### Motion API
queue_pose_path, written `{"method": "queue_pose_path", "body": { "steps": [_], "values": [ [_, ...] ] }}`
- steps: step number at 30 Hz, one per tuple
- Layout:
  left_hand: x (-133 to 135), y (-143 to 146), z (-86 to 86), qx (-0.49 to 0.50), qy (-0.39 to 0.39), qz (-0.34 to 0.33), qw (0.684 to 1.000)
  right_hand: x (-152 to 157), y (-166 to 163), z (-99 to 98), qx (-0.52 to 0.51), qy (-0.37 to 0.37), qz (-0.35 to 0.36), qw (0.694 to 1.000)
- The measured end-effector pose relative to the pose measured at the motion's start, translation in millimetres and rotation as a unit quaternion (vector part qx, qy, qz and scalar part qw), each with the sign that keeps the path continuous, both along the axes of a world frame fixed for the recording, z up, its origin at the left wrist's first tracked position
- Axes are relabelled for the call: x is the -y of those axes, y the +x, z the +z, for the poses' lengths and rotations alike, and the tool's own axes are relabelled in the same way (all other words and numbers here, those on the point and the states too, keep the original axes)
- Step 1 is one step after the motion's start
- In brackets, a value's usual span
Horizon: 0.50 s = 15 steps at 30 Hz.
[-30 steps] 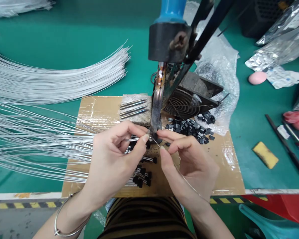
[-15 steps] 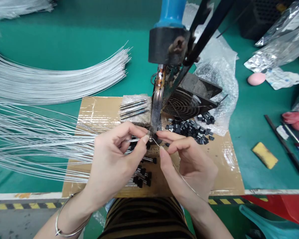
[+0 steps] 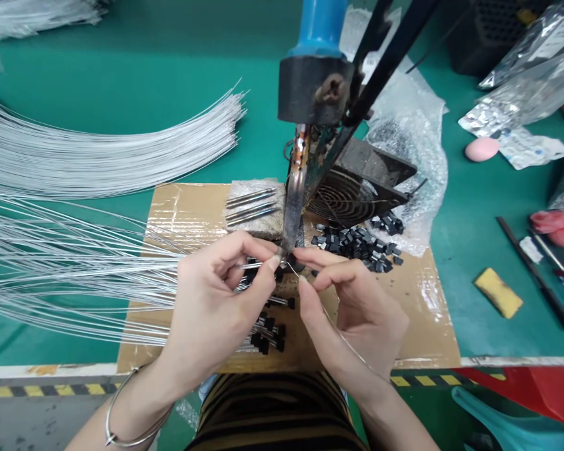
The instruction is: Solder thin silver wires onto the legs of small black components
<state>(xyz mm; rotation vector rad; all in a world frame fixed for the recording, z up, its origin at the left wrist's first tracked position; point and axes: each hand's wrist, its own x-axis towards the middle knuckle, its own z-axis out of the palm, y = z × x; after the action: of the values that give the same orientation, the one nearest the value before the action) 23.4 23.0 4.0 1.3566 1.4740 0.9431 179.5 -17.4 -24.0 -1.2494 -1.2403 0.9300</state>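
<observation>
My left hand (image 3: 219, 297) pinches a thin grey cable (image 3: 256, 265) between thumb and fingertips, its end right beneath the soldering iron (image 3: 295, 194). Thumb and fingers of my right hand (image 3: 361, 313) are closed on a strand of solder wire (image 3: 350, 347), which runs back across the palm to the wrist. The solder's front end meets the iron's tip and the cable end. Fingertips partly hide what sits at that joint. Below my left hand lie several cables with black connector ends (image 3: 275, 332).
Loose black connectors (image 3: 357, 244) are heaped right of the iron, before a small fan (image 3: 357, 194). Metal iron tips (image 3: 251, 207) rest on a pad at the back. A cable bundle (image 3: 122, 156) spreads left. A yellow sponge (image 3: 498, 292) lies right on the green table.
Both hands stay at the iron's tip with the cable and the solder wire. My right thumb has shifted very slightly left; the whole view has moved a little too.
</observation>
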Motion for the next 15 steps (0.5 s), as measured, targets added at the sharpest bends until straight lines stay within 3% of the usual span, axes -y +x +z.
{"method": "queue_pose_path", "body": {
  "steps": [15],
  "values": [
    [0.7, 0.4, 1.3, 0.002, 0.002, -0.002, 1.0, 0.0, 0.5, 0.1, 0.012, 0.009, -0.003, 1.0]
  ]
}}
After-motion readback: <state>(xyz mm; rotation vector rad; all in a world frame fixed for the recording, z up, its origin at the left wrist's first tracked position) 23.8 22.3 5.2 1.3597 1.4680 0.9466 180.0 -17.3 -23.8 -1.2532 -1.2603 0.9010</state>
